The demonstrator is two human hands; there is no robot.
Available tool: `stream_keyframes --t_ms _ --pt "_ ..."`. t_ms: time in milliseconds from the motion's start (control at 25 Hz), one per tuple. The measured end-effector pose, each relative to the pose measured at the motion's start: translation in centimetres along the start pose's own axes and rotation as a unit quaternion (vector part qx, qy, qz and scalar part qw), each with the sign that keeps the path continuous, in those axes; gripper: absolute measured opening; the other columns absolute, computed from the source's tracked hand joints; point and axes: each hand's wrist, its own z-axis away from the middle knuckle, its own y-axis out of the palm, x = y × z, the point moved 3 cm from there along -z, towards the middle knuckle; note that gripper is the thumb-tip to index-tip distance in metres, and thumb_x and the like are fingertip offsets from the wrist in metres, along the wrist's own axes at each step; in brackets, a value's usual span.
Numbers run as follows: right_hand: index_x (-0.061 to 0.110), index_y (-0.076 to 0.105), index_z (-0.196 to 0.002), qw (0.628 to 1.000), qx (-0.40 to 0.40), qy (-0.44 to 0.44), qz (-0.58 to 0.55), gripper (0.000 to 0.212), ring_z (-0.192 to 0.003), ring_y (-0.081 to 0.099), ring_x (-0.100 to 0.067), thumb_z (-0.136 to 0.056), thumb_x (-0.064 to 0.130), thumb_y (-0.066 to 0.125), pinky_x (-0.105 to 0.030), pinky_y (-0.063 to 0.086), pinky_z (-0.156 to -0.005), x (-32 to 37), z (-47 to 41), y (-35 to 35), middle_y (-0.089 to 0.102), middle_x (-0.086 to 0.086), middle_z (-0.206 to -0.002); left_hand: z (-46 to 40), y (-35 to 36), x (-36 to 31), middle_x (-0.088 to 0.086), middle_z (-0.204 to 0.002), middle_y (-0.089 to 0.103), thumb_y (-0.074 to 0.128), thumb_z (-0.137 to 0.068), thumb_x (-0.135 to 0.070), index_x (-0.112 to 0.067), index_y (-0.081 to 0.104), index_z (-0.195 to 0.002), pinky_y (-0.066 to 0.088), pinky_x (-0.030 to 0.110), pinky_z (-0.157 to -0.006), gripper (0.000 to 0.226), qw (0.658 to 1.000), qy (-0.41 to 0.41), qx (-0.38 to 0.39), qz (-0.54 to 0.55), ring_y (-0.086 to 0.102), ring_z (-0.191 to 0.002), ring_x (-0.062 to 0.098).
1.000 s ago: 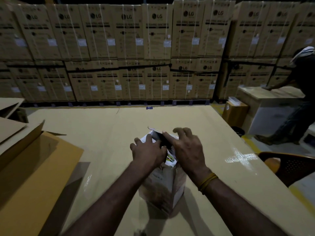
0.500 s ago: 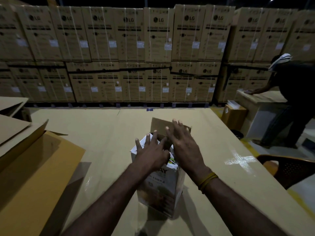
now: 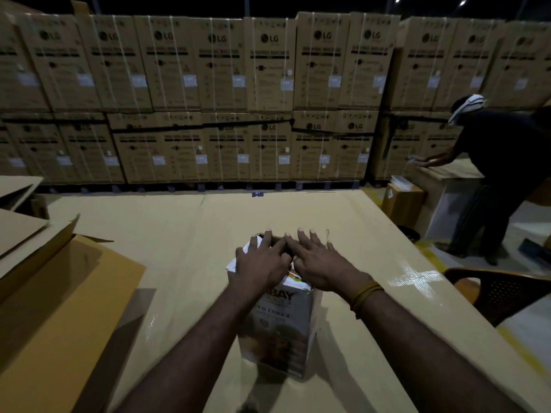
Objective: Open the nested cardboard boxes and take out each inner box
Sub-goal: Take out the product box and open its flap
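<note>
A small white printed box (image 3: pixel 278 326) stands upright on the tan table (image 3: pixel 179 248), near its front middle. My left hand (image 3: pixel 261 263) lies flat on the left half of the box top with fingers spread. My right hand (image 3: pixel 319 260) lies flat on the right half, fingers spread and pointing away from me. Both palms cover the top, so the flaps are hidden beneath them. A yellow thread band circles my right wrist.
Large opened cardboard boxes (image 3: pixel 44 263) lie at the table's left. A wall of stacked cartons (image 3: pixel 268 93) fills the back. A person (image 3: pixel 489 174) bends over a bench at the right, beside a small brown box (image 3: pixel 402 201). A brown chair (image 3: pixel 501 290) stands by the table's right edge.
The brown top flap that stood up behind my fingers has gone down under my hands. Both hands have flattened on the box top. The person at the right has shifted.
</note>
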Motion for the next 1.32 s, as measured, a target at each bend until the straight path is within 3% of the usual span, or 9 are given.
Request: stream_keyframes --t_ms 200,480,600,720,840,920,1080,1200,1320 --pt "0.036 0.015 -0.159 0.999 -0.014 -0.011 0.029 0.053 -0.154 -0.004 -0.033 -0.108 0.038 0.029 -0.055 0.015 -0.12 -0.3 0.0 -1.8 0.0 -0.01 -0.168 1.6 -0.7 -0.2 0.004 -0.165 0.009 0.028 -0.098 -0.06 -0.045 0.043 -0.141 0.017 0.059 -0.112 0.048 0.998 -0.034 0.036 0.038 0.003 -0.151 0.033" --pt "0.04 0.037 -0.151 0.979 0.018 -0.018 -0.203 0.052 -0.153 -0.015 -0.019 -0.101 0.053 0.044 -0.045 0.011 -0.122 0.6 4.2 -0.6 -0.011 -0.002 -0.168 4.2 -2.4 1.4 -0.003 -0.158 0.027 0.057 -0.084 -0.068 -0.035 0.053 -0.127 0.031 0.055 -0.109 0.055 0.992 0.052 0.033 0.108 0.019 -0.147 0.02" --pt "0.033 0.05 -0.139 0.98 -0.078 -0.02 -0.183 0.044 -0.153 0.013 -0.023 -0.098 0.047 0.056 -0.046 0.034 -0.114 1.2 5.1 -2.3 0.008 -0.005 -0.168 5.7 -3.7 0.5 -0.004 -0.152 0.039 0.065 -0.083 -0.058 -0.033 0.054 -0.123 0.032 0.053 -0.11 0.049 0.989 0.063 -0.103 0.086 0.036 -0.139 0.019" --pt "0.03 0.057 -0.13 0.958 -0.243 -0.055 -0.138 0.035 -0.136 0.047 -0.024 -0.095 0.031 0.063 -0.041 0.051 -0.095 2.3 6.8 -2.8 0.035 -0.001 -0.159 7.7 -4.6 -0.6 -0.01 -0.124 0.06 0.067 -0.084 -0.048 -0.033 0.058 -0.115 0.04 0.041 -0.095 0.035 0.967 0.067 -0.241 0.057 0.056 -0.112 0.016" --pt "0.029 0.068 -0.12 0.925 -0.353 -0.074 -0.121 0.035 -0.113 0.064 -0.023 -0.087 0.018 0.073 -0.035 0.056 -0.075 3.3 9.1 -1.2 0.058 0.005 -0.141 9.9 -4.5 -0.6 -0.011 -0.103 0.069 0.064 -0.086 -0.045 -0.037 0.066 -0.107 0.041 0.034 -0.081 0.023 0.962 0.05 -0.257 0.079 0.062 -0.099 0.017" --pt "0.029 0.073 -0.115 0.916 -0.378 -0.056 -0.124 0.038 -0.101 0.07 -0.022 -0.08 0.013 0.08 -0.033 0.056 -0.066 3.5 10.5 0.3 0.064 0.005 -0.135 10.8 -3.9 0.0 -0.015 -0.107 0.071 0.059 -0.088 -0.05 -0.043 0.068 -0.109 0.039 0.028 -0.073 0.024 0.974 0.038 -0.203 0.098 0.064 -0.101 0.012" --pt "0.026 0.073 -0.121 0.921 -0.368 -0.076 -0.102 0.031 -0.126 0.061 -0.022 -0.09 0.027 0.069 -0.036 0.056 -0.088 4.1 13.1 3.3 0.064 0.001 -0.135 11.7 -1.7 0.9 -0.017 -0.149 0.046 0.049 -0.097 -0.054 -0.045 0.064 -0.121 0.04 0.032 -0.099 0.031 0.977 0.07 -0.013 0.2 0.037 -0.141 0.009" --pt "0.021 0.075 -0.117 0.935 -0.319 -0.031 -0.153 0.034 -0.137 0.049 -0.021 -0.098 0.036 0.051 -0.043 0.039 -0.108 4.5 13.2 3.9 0.062 -0.001 -0.138 11.3 -0.9 1.1 -0.01 -0.139 0.056 0.044 -0.103 -0.037 -0.031 0.069 -0.111 0.026 0.033 -0.11 0.027 0.974 0.073 -0.067 0.205 0.027 -0.147 0.014" --pt "0.013 0.079 -0.093 0.92 -0.359 0.052 -0.147 0.023 -0.104 0.068 -0.028 -0.096 0.028 0.062 -0.042 0.051 -0.09 5.3 11.7 2.5 0.073 -0.005 -0.114 10.2 -0.3 0.8 -0.008 -0.134 0.054 0.046 -0.101 -0.028 -0.033 0.063 -0.118 0.016 0.043 -0.118 0.025 0.977 0.066 -0.13 0.157 0.025 -0.147 0.017"
